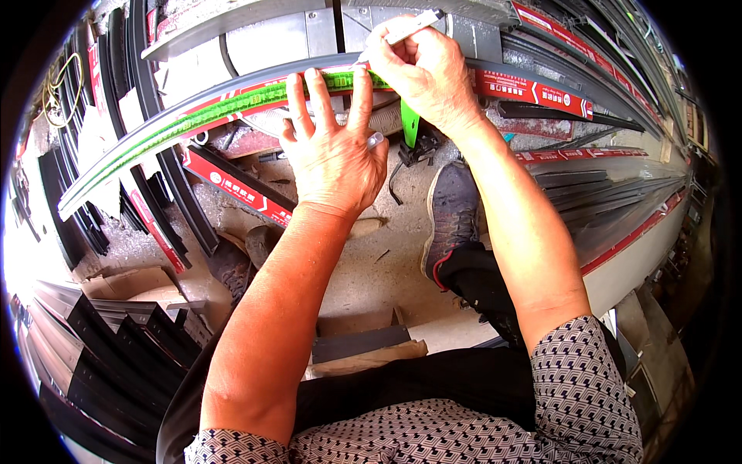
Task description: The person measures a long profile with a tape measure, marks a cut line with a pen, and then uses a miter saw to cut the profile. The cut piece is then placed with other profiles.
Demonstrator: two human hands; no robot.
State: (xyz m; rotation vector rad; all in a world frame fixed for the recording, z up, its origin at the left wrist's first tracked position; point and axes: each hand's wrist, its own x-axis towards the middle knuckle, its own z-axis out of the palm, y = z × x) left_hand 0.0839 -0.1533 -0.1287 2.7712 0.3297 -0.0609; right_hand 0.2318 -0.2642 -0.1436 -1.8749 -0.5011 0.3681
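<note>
Head view: the left hand [336, 166] lies wide, fingers spread over the green measuring tape [255, 99], seemingly to keep it flat along the long grey bar [301, 64] beneath those fingertips. Just right of it, the right hand [437, 81] is closed around a white marker [413, 27], tilted with its tip down at the bar's edge, likely so it meets the bar beside the tape. Below the right hand's fingers hangs a bright green piece [410, 124], perhaps the tape's case.
</note>
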